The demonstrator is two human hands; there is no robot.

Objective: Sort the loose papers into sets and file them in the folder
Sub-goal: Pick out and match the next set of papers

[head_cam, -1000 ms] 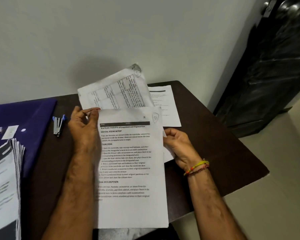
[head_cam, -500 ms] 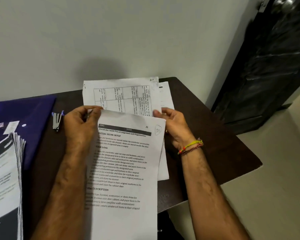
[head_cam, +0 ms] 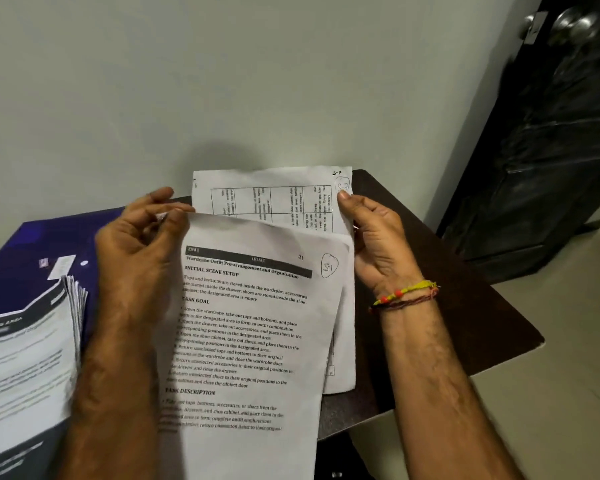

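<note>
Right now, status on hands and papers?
Left hand pinches S-1 sheet at its top corner. Right hand holds table sheet behind it. Blue folder unobstructed.

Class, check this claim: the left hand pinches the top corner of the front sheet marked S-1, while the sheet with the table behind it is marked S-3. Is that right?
Not quite. The head view shows the table sheet marked S-7, not S-3. The rest holds: the left hand pinches the top corner of the front sheet marked S-1.
</note>
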